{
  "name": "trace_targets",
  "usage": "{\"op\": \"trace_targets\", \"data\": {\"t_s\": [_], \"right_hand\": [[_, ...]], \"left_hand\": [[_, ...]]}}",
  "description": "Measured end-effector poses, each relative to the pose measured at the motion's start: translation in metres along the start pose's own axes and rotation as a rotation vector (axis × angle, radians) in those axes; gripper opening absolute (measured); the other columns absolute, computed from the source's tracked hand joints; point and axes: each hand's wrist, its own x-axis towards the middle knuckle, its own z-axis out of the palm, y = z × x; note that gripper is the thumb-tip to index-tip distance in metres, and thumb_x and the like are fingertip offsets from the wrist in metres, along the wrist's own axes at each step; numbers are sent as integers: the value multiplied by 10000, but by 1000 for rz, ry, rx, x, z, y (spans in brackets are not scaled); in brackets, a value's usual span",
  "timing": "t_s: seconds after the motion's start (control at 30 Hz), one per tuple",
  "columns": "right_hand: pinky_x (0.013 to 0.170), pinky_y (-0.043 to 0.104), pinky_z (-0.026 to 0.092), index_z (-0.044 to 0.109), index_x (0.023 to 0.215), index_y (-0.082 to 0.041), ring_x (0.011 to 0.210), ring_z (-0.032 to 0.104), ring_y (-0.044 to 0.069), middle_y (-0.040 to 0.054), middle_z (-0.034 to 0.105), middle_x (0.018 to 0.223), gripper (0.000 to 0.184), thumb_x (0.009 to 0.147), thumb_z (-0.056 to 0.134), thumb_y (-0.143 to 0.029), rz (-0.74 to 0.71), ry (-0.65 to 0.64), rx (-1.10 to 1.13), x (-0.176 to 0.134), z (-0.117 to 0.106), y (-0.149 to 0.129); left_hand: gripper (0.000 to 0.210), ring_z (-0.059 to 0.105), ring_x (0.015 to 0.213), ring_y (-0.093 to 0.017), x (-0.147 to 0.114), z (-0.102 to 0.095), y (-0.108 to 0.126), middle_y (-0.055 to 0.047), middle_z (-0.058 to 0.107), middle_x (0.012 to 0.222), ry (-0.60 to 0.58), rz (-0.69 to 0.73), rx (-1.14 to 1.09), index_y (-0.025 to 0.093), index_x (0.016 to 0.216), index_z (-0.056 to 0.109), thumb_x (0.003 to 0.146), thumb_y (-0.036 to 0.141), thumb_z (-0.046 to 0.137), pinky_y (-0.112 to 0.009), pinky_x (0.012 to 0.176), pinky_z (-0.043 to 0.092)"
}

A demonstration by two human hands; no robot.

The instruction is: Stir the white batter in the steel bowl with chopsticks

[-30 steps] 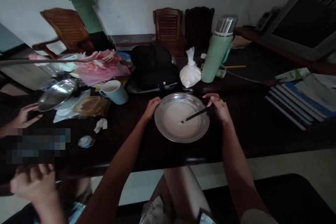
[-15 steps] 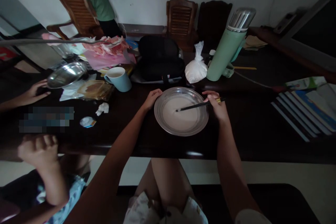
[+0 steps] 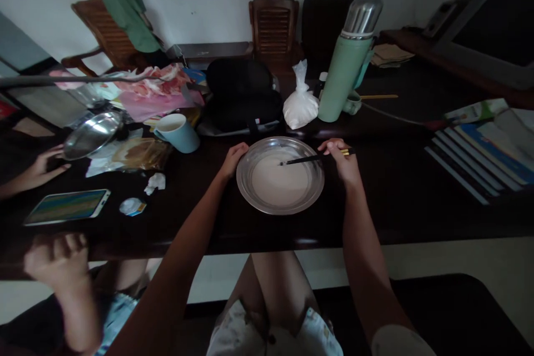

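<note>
A wide metal bowl [image 3: 280, 209] sits on the dark table in front of me, holding a pale, milky liquid [image 3: 277, 184]. At its left rim is my left hand [image 3: 234, 159], fingers closed on the edge. My right hand [image 3: 342, 162], beyond the right rim, grips a pair of black chopsticks [image 3: 301, 159] with gold bands near the top. Their tips reach into the liquid, toward the far side of the bowl. Behind the bowl stands a knotted clear plastic bag of white powder [image 3: 301, 107].
A green thermos [image 3: 344, 78] stands behind right, books [image 3: 479, 164] farther right. Leftward are a blue mug [image 3: 183, 136], a phone [image 3: 67, 207], crumpled tissue [image 3: 156, 183] and another metal bowl [image 3: 94, 134]. Another person's hands [image 3: 58, 258] are at left; someone in green [image 3: 125, 14] stands behind.
The chopstick tips have shifted from near the middle of the liquid toward the far side. My left hand stays at the rim. The person in green has turned and the view has swung slightly.
</note>
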Motion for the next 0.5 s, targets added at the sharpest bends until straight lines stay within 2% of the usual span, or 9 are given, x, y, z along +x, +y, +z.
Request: {"op": "trace_targets", "data": {"t_s": [0.1, 0.17, 0.27, 0.33, 0.4, 0.5], "right_hand": [[647, 326, 465, 502, 527, -231, 561, 555, 150, -12, 582, 540, 531, 897, 587, -604, 40, 80, 138, -2, -3, -3], [553, 294, 422, 504, 568, -230, 499, 522, 131, -30, 557, 496, 506, 879, 612, -614, 75, 44, 188, -3, 0, -6], [461, 244, 360, 553, 725, -238, 497, 553, 126, -41, 632, 537, 411, 795, 720, -607, 169, -67, 219, -5, 10, -10], [456, 227, 376, 543, 769, -240, 524, 593, 129, -38, 678, 579, 434, 749, 753, -620, 199, -68, 196, -4, 13, -13], [456, 225, 386, 528, 761, -240, 521, 603, 127, -40, 672, 570, 450, 764, 722, -646, 183, 24, 155, -4, 10, -16], [395, 232, 317, 492, 738, -250, 413, 527, 113, -63, 567, 474, 472, 819, 619, -698, 127, 183, 153, -4, 4, -19]], "left_hand": [[359, 365, 551, -118, 1, -3, -3, 31, 409, 576, -29, 18, 30, 193, 597, 485, 793, 451, 640, -261, 522, 291], [371, 397, 567, -137, 2, -5, -4, 25, 423, 568, -44, 16, 41, 208, 603, 493, 785, 491, 651, -276, 526, 315], [360, 475, 624, -186, 2, -9, -5, 9, 471, 542, -60, 8, 54, 243, 610, 521, 777, 528, 666, -307, 535, 358], [332, 518, 677, -216, 2, -11, -6, 4, 507, 533, -87, -24, 65, 271, 622, 542, 768, 540, 670, -326, 544, 385], [307, 547, 723, -235, 3, -12, -8, 7, 530, 528, -118, -65, 74, 291, 632, 553, 765, 546, 660, -339, 556, 407], [298, 571, 753, -240, 4, -13, -10, 9, 542, 537, -126, -77, 73, 286, 633, 551, 773, 534, 635, -346, 572, 429]]}}
